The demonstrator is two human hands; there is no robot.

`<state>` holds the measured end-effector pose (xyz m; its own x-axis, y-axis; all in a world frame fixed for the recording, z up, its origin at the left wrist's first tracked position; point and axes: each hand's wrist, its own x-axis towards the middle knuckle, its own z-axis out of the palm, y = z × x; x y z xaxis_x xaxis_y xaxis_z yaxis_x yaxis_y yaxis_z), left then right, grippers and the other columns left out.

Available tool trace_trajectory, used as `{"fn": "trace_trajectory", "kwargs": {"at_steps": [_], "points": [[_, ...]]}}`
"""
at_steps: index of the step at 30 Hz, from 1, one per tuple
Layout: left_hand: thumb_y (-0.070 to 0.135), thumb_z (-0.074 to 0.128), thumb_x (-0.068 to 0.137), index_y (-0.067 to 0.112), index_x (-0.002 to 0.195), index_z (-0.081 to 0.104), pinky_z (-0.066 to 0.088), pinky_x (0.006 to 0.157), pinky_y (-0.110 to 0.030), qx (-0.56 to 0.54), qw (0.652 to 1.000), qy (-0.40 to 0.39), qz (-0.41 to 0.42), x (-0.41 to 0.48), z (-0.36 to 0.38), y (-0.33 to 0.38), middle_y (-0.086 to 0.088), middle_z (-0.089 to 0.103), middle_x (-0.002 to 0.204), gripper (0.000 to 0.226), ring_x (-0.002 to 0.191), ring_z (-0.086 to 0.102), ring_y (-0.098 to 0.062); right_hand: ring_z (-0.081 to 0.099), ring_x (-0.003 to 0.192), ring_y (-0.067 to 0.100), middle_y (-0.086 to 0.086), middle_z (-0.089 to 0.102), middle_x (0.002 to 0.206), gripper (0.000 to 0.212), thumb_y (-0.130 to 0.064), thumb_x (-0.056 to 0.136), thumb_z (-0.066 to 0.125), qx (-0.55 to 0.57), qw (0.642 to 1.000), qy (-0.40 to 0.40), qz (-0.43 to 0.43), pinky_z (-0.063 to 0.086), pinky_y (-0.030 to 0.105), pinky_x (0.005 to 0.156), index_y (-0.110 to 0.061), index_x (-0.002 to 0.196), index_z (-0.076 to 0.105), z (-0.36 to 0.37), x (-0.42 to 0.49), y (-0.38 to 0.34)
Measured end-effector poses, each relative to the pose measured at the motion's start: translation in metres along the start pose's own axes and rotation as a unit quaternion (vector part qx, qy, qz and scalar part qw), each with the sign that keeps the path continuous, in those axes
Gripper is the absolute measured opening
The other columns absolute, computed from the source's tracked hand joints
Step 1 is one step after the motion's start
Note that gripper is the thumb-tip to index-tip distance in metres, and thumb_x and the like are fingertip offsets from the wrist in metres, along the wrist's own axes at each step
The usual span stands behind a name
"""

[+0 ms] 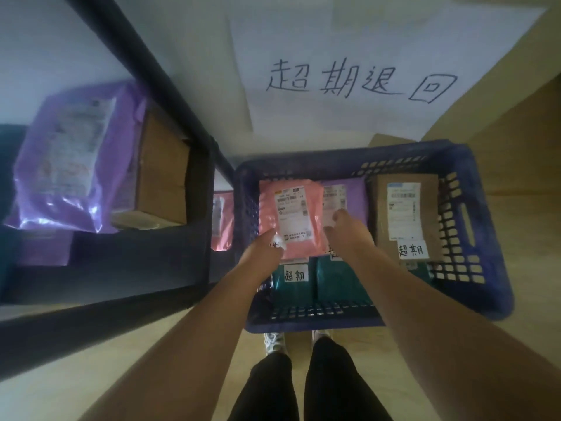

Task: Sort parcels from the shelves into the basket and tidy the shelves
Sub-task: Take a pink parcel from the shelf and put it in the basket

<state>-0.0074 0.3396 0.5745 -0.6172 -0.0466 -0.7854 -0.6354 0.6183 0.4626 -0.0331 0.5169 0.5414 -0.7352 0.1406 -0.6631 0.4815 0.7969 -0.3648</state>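
At the basket's (491, 268) far-left corner: pink parcel (291, 214) seemingly being placed.
Left hand (267, 249), right hand (344, 233) pinch its sides; release next.

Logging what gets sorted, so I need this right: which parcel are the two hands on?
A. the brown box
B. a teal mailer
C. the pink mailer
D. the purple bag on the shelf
C: the left hand touches the pink mailer at its lower left corner and the right hand pinches its right edge, in the basket; the brown box lies untouched.
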Motion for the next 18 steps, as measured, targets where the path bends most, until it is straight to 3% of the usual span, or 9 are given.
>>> {"fn": "trace_trajectory", "kwargs": {"at_steps": [3, 5, 7, 8, 11, 12, 15, 18], "points": [[0.009, 0.046, 0.098, 0.027, 0.151, 0.031, 0.032, 0.045, -0.02, 0.004, 1.0, 0.002, 0.03, -0.012, 0.0, -0.002, -0.005, 0.053, 0.126, 0.059, 0.054, 0.04, -0.008, 0.066, 0.095, 0.028, 0.013, 0.064, 0.121, 0.032, -0.02, 0.102, 0.049, 0.018, 1.0, 0.007, 0.012, 0.056, 0.039, 0.08, -0.01, 0.132, 0.049, -0.001, -0.025, 0.008], [0.01, 0.047, 0.098, 0.025, 0.15, 0.034, 0.041, 0.053, -0.025, 0.01, 0.999, -0.006, 0.05, -0.02, 0.001, -0.005, -0.001, 0.05, 0.119, 0.056, 0.064, 0.052, -0.014, 0.066, 0.101, 0.03, 0.014, 0.063, 0.125, 0.033, -0.02, 0.101, 0.049, 0.029, 0.999, 0.013, 0.011, 0.056, 0.041, 0.084, -0.012, 0.133, 0.05, 0.001, -0.043, 0.012], [0.014, 0.048, 0.098, 0.026, 0.151, 0.032, 0.051, 0.072, -0.034, 0.03, 0.997, -0.019, 0.069, -0.033, 0.002, -0.01, -0.004, 0.053, 0.131, 0.057, 0.097, 0.064, -0.031, 0.063, 0.109, 0.031, 0.013, 0.063, 0.125, 0.033, -0.022, 0.101, 0.048, 0.049, 0.998, 0.036, 0.012, 0.052, 0.04, 0.091, -0.013, 0.132, 0.052, 0.004, -0.07, 0.016], [0.016, 0.049, 0.098, 0.026, 0.152, 0.031, 0.051, 0.073, -0.034, 0.038, 0.996, -0.023, 0.075, -0.038, 0.002, -0.013, -0.009, 0.053, 0.137, 0.058, 0.11, 0.061, -0.036, 0.061, 0.111, 0.031, 0.012, 0.063, 0.123, 0.031, -0.022, 0.1, 0.048, 0.054, 0.997, 0.046, 0.01, 0.05, 0.04, 0.093, -0.013, 0.13, 0.054, 0.008, -0.078, 0.018], [0.018, 0.049, 0.098, 0.027, 0.152, 0.032, 0.038, 0.054, -0.025, 0.047, 0.994, -0.037, 0.097, -0.049, 0.003, -0.024, -0.015, 0.057, 0.135, 0.057, 0.103, 0.062, -0.037, 0.064, 0.104, 0.026, 0.008, 0.067, 0.118, 0.028, -0.021, 0.101, 0.047, 0.047, 0.997, 0.056, -0.004, 0.053, 0.037, 0.089, -0.015, 0.125, 0.058, 0.017, -0.104, 0.02], [0.018, 0.049, 0.099, 0.027, 0.151, 0.033, 0.038, 0.054, -0.025, 0.052, 0.992, -0.041, 0.108, -0.059, 0.002, -0.028, -0.014, 0.057, 0.134, 0.056, 0.102, 0.062, -0.036, 0.065, 0.101, 0.024, 0.006, 0.068, 0.117, 0.028, -0.021, 0.101, 0.047, 0.048, 0.997, 0.063, -0.007, 0.055, 0.038, 0.087, -0.016, 0.126, 0.058, 0.02, -0.118, 0.02], [0.019, 0.047, 0.101, 0.023, 0.148, 0.038, 0.046, 0.076, -0.029, 0.067, 0.988, -0.037, 0.136, -0.077, -0.003, -0.036, -0.012, 0.05, 0.141, 0.048, 0.098, 0.056, -0.024, 0.065, 0.101, 0.024, 0.006, 0.067, 0.117, 0.031, -0.018, 0.1, 0.048, 0.043, 0.996, 0.072, -0.017, 0.055, 0.04, 0.087, -0.016, 0.129, 0.057, 0.019, -0.144, 0.015], [0.028, 0.048, 0.102, 0.021, 0.149, 0.037, 0.043, 0.09, -0.028, 0.063, 0.985, -0.041, 0.153, -0.093, -0.008, -0.044, -0.008, 0.041, 0.151, 0.05, 0.112, 0.052, -0.018, 0.062, 0.107, 0.023, 0.004, 0.062, 0.127, 0.036, -0.021, 0.099, 0.047, 0.005, 0.998, 0.057, -0.04, 0.053, 0.038, 0.09, -0.016, 0.133, 0.053, 0.017, -0.163, 0.011]]}}
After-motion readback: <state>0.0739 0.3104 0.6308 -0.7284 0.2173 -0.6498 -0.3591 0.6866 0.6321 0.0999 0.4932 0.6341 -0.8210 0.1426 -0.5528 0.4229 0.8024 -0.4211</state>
